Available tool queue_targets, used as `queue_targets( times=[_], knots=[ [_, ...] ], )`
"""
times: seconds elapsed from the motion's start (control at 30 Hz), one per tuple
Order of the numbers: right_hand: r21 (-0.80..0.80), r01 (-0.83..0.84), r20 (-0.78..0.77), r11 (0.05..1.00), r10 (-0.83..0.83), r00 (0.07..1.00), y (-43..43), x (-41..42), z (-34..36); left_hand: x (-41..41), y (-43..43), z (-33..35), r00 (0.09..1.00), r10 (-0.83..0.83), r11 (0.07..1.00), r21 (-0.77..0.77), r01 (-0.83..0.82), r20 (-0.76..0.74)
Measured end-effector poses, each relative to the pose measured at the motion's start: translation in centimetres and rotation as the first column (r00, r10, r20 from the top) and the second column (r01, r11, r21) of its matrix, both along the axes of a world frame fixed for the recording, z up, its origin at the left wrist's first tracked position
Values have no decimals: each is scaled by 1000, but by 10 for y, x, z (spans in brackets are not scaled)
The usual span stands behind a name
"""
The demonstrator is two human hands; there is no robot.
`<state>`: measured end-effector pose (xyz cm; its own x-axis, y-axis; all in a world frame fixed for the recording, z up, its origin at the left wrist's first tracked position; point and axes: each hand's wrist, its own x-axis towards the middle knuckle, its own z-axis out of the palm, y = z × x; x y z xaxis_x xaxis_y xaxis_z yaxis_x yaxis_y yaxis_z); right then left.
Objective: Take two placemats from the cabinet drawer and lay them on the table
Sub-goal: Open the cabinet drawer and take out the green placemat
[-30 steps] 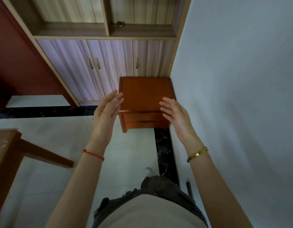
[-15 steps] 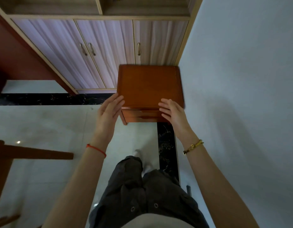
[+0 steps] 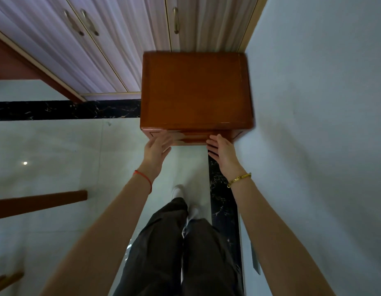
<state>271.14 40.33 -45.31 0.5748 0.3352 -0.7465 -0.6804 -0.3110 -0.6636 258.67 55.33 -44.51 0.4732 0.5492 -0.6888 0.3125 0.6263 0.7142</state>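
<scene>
A small reddish-brown wooden cabinet point(image 3: 196, 90) stands on the floor against the right wall, seen from above. Its top drawer front point(image 3: 194, 137) shows as a narrow strip below the top's front edge and looks closed. My left hand point(image 3: 156, 149) reaches to the drawer front's left part, fingers apart and blurred. My right hand point(image 3: 221, 149) is at the drawer front's right part, fingers extended, holding nothing. No placemats are in view.
Tall pale cupboard doors point(image 3: 112, 45) with metal handles stand behind the cabinet. A white wall point(image 3: 313, 124) runs along the right. A brown table leg point(image 3: 40, 202) juts in at the left. My legs point(image 3: 181, 253) stand on the glossy white floor.
I have stepped closer, so the cabinet fills more of the view and sits below me. Both hands moved forward and down to the drawer front.
</scene>
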Motion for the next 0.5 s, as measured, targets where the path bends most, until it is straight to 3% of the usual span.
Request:
queue_targets(
  times=[0.23, 0.5],
  knots=[
    [-55, 50, -128, 997, -57, 990, 12, 35, -109, 41, 9, -108, 997, 3, 982, -188, -18, -78],
    [-88, 116, -244, 989, -134, 960, 30, 70, -188, 88, 17, -191, 990, 14, 961, -273, -52, -140]
  ],
)
